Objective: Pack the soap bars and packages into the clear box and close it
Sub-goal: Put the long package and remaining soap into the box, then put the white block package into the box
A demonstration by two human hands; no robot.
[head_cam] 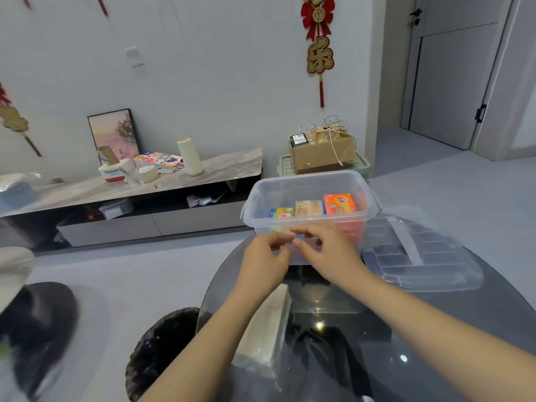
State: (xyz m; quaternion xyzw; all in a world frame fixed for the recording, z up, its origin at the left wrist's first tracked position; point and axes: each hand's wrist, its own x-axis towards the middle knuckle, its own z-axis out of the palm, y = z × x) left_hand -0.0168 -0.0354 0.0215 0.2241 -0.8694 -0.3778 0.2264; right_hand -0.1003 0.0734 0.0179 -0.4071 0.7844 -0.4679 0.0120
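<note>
The clear box (307, 181) stands open on the dark glass table (435, 329). Inside it lie an orange soap package (339, 203), a pale wrapped soap bar (309, 208) and a blue-and-yellow package (282, 212), side by side. The clear lid (420, 256) lies flat on the table to the right of the box. My left hand (265, 264) and my right hand (327, 252) hover together in front of the box's near wall, fingertips almost touching. Both have curled, parted fingers and nothing visible in them.
A low TV console (139, 187) with a tissue box, a white cylinder and a framed picture runs along the far wall. A cardboard box (322, 152) sits behind the clear box. A black-lined bin (165, 352) stands left of the table. A door is at far right.
</note>
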